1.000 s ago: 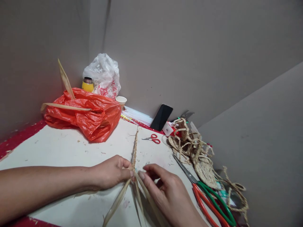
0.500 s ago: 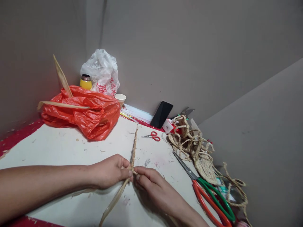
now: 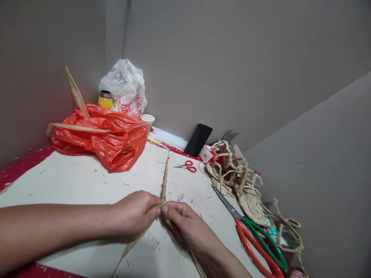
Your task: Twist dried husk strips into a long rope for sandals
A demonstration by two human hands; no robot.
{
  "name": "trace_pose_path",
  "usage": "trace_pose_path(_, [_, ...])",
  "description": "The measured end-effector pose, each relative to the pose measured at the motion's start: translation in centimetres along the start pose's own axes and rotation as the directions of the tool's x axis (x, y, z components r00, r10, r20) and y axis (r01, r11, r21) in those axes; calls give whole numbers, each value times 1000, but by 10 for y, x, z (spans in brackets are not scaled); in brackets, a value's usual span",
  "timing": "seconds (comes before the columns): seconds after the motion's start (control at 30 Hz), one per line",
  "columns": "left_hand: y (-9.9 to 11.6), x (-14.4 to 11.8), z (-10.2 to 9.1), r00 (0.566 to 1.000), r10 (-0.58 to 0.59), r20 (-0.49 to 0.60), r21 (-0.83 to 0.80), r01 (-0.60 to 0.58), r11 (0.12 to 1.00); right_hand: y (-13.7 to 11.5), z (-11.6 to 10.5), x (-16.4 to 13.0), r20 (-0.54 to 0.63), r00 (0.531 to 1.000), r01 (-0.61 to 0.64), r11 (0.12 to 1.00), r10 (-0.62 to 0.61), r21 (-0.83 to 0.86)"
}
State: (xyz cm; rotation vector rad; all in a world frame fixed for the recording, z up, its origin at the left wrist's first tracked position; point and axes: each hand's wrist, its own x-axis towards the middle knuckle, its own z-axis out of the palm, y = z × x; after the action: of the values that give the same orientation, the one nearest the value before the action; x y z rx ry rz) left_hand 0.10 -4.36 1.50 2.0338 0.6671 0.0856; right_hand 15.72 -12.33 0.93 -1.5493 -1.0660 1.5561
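A thin plaited straw braid (image 3: pixel 165 180) runs away from me over the white table covering, its narrow tip pointing to the back. My left hand (image 3: pixel 142 211) pinches its near end, thumb and forefinger closed. From the other side my right hand (image 3: pixel 184 220) also pinches there, its fingertips touching those of the left. One loose flat straw strip (image 3: pixel 129 247) trails from under my left hand towards the front. Another straw strip (image 3: pixel 197 263) hangs below my right hand. The exact crossing of the strands is hidden by my fingers.
At back left lies a red plastic bag (image 3: pixel 98 143) with straw strips sticking out. Small red scissors (image 3: pixel 187 166) lie beyond my hands. Large scissors (image 3: pixel 240 220) lie to the right, beside a heap of braided straw cord (image 3: pixel 246 193). A phone (image 3: pixel 198 139) leans against the wall.
My right hand has shifted slightly up and its thumb now presses at the braid's end. The loose strip in front has split: one part hangs left, another under my right hand.
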Motion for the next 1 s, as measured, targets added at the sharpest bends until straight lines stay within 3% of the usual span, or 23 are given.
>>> trace_pose_path(0.27, [15,-10,-9,998,56,-27,485,-36,874,7,11,-1,-141,989,-29,990,49,138])
trace_pose_path(0.37, [14,-17,-1,997,75,-10,606,-54,794,5,15,-2,-147,987,-31,974,66,226])
trace_pose_path(0.53, [2,-26,20,958,250,137,779,-260,571,4,20,-3,-98,990,-60,935,101,350])
trace_pose_path(0.63, [0,-29,29,945,294,140,789,-286,544,5,20,-3,-80,992,-62,924,99,376])
trace_pose_path(0.73, [8,-33,29,928,311,206,724,-359,590,5,18,-4,-45,993,-80,914,107,397])
trace_pose_path(0.8, [17,-34,21,908,343,239,578,-417,701,4,15,-5,-14,994,-95,905,111,415])
trace_pose_path(0.83, [21,-34,15,914,354,196,483,-405,776,3,13,-6,-1,994,-95,898,106,429])
trace_pose_path(0.9, [26,-31,3,948,316,-41,285,-292,913,1,10,-6,28,996,-90,880,87,466])
trace_pose_path(0.97, [26,-23,-5,935,177,-307,62,-166,984,-1,9,-6,54,996,-87,870,69,485])
trace_pose_path(1.0, [24,-18,-7,926,90,-366,-74,-125,989,-2,8,-7,62,996,-88,871,66,484])
